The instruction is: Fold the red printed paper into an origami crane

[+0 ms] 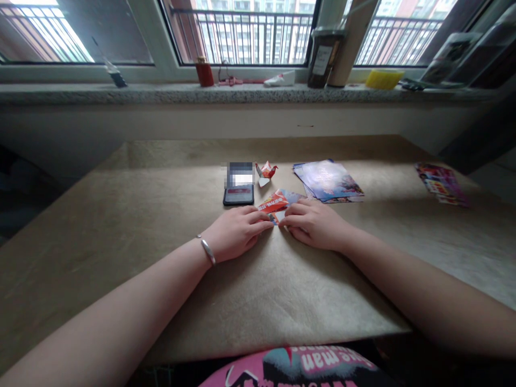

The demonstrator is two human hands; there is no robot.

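Observation:
A folded sheet of printed paper [276,202], orange, white and blue, lies flat on the table in front of me. My left hand [237,228], with a silver bracelet on the wrist, has its fingers closed on the near left edge of that paper. On the right edge, my right hand [316,223] holds the sheet down with curled fingers, its thumb tucked low. The fingertips of both hands almost meet at the paper's near corner, and the hands cover parts of it. Just beyond stands a small red and white folded paper bird [266,171].
A phone [238,196] with a partly blurred screen lies beyond my left hand. A stack of purple-blue printed sheets [328,180] rests behind my right hand, with more colourful papers [441,184] far right on the table [181,172]. Jars and small items line the windowsill [161,95].

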